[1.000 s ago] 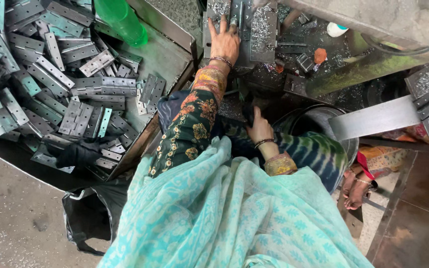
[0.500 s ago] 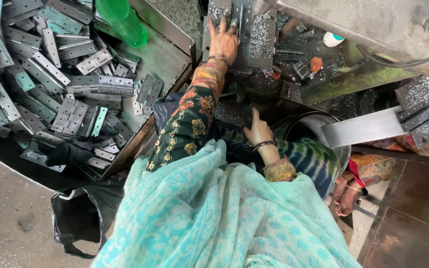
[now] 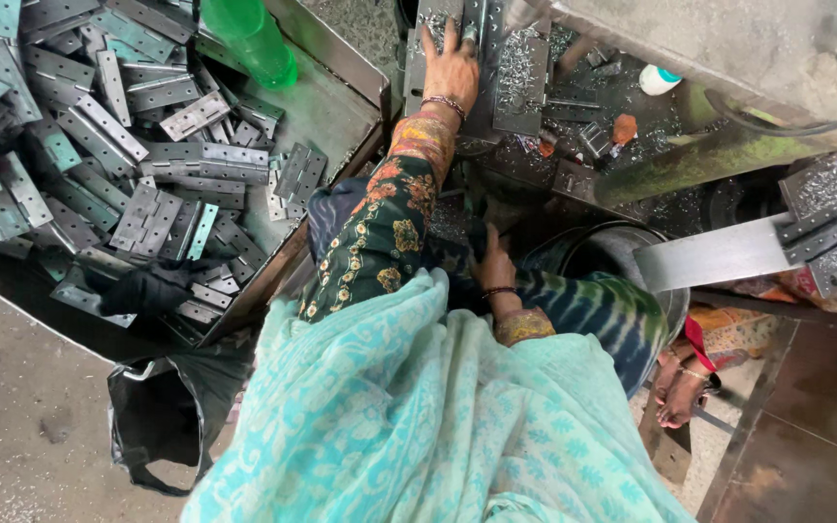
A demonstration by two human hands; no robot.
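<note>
- Hinge plates point(image 3: 99, 145), grey metal, heaped in a large tray point(image 3: 326, 107) well left of the machine bed.
- Machine bed point(image 3: 573, 107): littered with metal shavings; a flat metal piece point(image 3: 457, 29) lies on it.
- Green bottle point(image 3: 249, 39) stands at the tray's far edge.
- Left hand point(image 3: 452, 73): fingers spread flat, pressing on the flat metal piece, gripping nothing.
- Right hand point(image 3: 496, 266): low on the lap, fingers curled; contents cannot be told.

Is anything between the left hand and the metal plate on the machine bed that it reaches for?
Nothing visible. The left hand already lies flat on the grey metal plate, fingers spread, with only metal shavings scattered beside it. The right hand rests low by the lap, apart from it.
</note>
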